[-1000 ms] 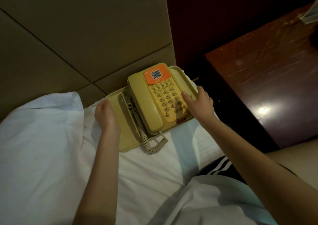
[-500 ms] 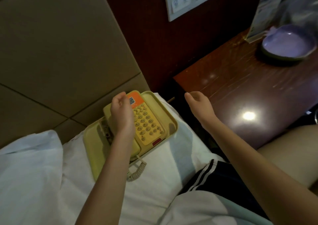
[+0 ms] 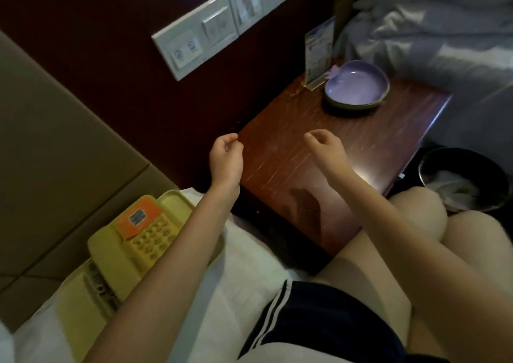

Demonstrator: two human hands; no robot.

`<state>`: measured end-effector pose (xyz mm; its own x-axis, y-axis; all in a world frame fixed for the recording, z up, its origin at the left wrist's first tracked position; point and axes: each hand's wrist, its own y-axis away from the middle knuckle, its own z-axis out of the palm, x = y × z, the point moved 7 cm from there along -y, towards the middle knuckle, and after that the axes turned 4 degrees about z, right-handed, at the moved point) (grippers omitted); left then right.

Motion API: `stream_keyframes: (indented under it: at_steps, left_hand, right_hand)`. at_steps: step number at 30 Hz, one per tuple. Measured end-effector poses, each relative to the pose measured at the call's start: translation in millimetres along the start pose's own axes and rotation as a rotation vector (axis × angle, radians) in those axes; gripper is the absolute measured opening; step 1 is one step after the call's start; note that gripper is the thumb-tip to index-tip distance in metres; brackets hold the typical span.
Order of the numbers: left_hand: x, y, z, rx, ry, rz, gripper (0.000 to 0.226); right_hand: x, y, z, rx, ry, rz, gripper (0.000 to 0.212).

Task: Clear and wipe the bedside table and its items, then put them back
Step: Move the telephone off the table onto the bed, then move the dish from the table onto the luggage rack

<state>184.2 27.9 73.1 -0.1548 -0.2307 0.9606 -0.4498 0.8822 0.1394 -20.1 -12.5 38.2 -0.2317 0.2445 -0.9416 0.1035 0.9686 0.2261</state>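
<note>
Centrally, head view: a glossy red-brown wooden bedside table [image 3: 374, 140], its top streaked with pale scratches. A rounded lilac glazed dish [image 3: 356, 85] sits near its far right corner, with an upright clear card stand [image 3: 319, 48] just beside it at the far edge. The boxy yellow plastic telephone [image 3: 138, 240], orange label on top, lies in a yellow tray [image 3: 177, 200] on the white bed sheet [image 3: 249, 273], beyond the table's left edge. The left hand [image 3: 226, 158], on the handset half a second ago, now hovers at the table's left edge; the right hand [image 3: 327, 146] has advanced over the top. Both hold nothing, fingers loosely curled.
</note>
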Motion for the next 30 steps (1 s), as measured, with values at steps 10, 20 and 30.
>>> stream_keyframes:
  at_steps: [10,20,30]
  left_hand:
    - [13,-22,136,-0.156,-0.067,0.125,0.021]
    - [-11,-61,267,-0.392,-0.193,-0.136,0.018]
    - [-26,-82,321,-0.264,0.149,-0.429,0.033]
  right_hand:
    - [26,-44,-98,0.235,0.016,0.044,0.025]
    - [68,-70,-151,0.339,0.028,0.135,0.025]
    - [98,-85,-183,0.399,-0.138,0.165,0.014]
